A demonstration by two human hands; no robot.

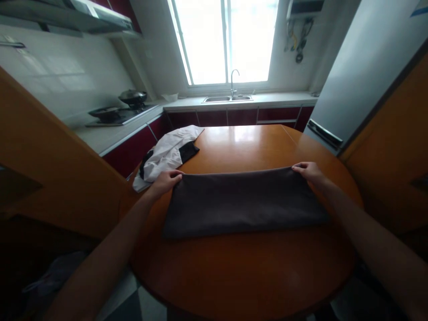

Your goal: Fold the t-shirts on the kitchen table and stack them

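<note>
A dark grey, rectangular fabric piece lies spread across the near-middle of the orange-brown, rounded wooden worktop. The left hand pinches its far left corner and the right hand its far right corner, the two well apart with the edge stretched between them. It looks already folded into a wide strip, though the layers cannot be told. Beyond the left hand, a loosely crumpled white-and-black garment lies unfolded.

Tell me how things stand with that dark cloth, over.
Both hands pinching far corners of dark cloth. Cloth spread across table. White garment beyond left hand, off the cloth.
</note>
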